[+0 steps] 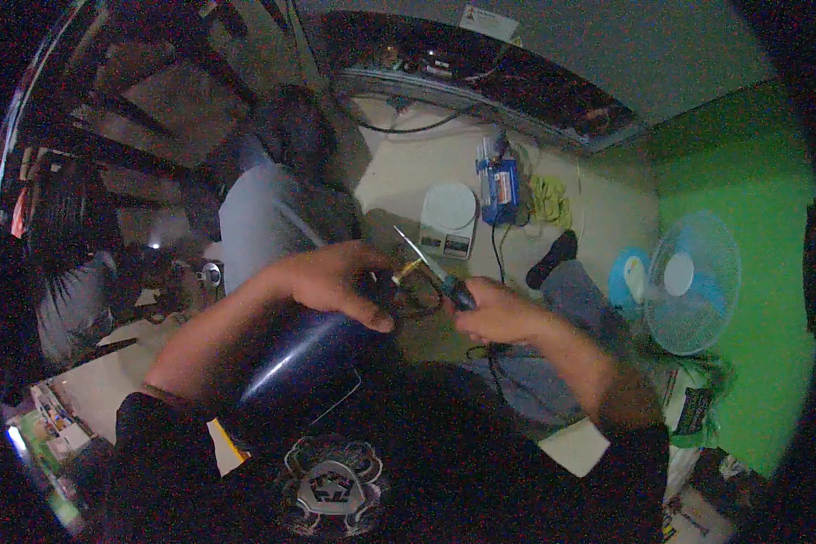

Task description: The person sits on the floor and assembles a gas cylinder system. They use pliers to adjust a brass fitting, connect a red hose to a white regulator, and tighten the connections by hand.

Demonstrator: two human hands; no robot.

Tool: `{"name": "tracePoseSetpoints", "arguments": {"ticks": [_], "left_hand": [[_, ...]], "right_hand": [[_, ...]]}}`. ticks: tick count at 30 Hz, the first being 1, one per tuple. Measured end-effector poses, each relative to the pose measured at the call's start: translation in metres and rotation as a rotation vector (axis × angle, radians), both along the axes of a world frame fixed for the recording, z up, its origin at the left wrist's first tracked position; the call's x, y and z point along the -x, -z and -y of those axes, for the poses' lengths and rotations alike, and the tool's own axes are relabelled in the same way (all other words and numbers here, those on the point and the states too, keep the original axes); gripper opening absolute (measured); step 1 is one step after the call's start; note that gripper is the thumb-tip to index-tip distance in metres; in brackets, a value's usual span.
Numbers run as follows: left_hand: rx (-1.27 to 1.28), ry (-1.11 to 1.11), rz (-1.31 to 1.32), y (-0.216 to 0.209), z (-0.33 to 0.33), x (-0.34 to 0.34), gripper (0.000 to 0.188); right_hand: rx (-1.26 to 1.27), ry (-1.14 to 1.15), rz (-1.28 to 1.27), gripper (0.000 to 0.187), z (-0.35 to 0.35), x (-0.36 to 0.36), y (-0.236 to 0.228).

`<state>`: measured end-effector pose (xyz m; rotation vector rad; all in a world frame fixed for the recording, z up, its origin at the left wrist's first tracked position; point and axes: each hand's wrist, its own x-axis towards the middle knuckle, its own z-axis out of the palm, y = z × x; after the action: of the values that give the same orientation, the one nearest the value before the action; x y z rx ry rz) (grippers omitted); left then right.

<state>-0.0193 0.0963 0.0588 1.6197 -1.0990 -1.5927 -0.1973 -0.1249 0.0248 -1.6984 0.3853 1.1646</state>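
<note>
A dark blue glossy cylinder lies slanted across my lap. My left hand is wrapped over its upper end, the thumb stretched out along the near side. Just past those fingers shows a brass-coloured fitting, with a dark loop, perhaps a hose, below it. In my right hand, closed round a dark green handle, is a tool with a bright, narrow, pointed blade. The blade points up and left, close to the brass fitting; whether they touch I cannot tell.
A white kitchen scale stands on the floor ahead. Beside it are a blue device with a cable and a crumpled yellow-green cloth. A fan stands by the green wall. To the left are a person and a grey-clothed leg.
</note>
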Motion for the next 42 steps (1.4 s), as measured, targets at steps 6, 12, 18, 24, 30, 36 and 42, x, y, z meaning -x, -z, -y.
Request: {"name": "tracePoseSetpoints", "arguments": {"ticks": [6,12,18,24,30,36,42], "left_hand": [[0.069,0.063,0.002,0.008,0.009,0.001,0.077],[0.037,0.035,-0.087,0.013,0.006,-0.007,0.072],[0.068,0.075,0.03,0.011,0.023,-0.008,0.073],[0.165,0.101,-0.089,0.027,0.019,-0.015,0.074],[0.107,0.059,-0.039,0.018,0.003,-0.008,0.072],[0.046,0.119,-0.01,0.011,0.009,0.0,0.08],[0.247,0.058,-0.057,0.012,0.001,0.001,0.072]], "right_hand": [[0.086,0.264,0.397,0.043,-0.014,0.033,0.048],[-0.143,0.557,0.6,0.054,-0.045,0.023,0.096],[-0.208,0.293,-0.279,0.04,0.016,0.004,0.001],[0.025,0.344,0.537,0.057,-0.023,0.021,0.065],[-0.053,0.351,0.382,0.052,-0.033,0.008,0.023],[-0.079,0.32,-0.186,0.026,-0.001,0.011,-0.026],[-0.111,0.559,0.649,0.04,-0.046,0.032,0.076]]}}
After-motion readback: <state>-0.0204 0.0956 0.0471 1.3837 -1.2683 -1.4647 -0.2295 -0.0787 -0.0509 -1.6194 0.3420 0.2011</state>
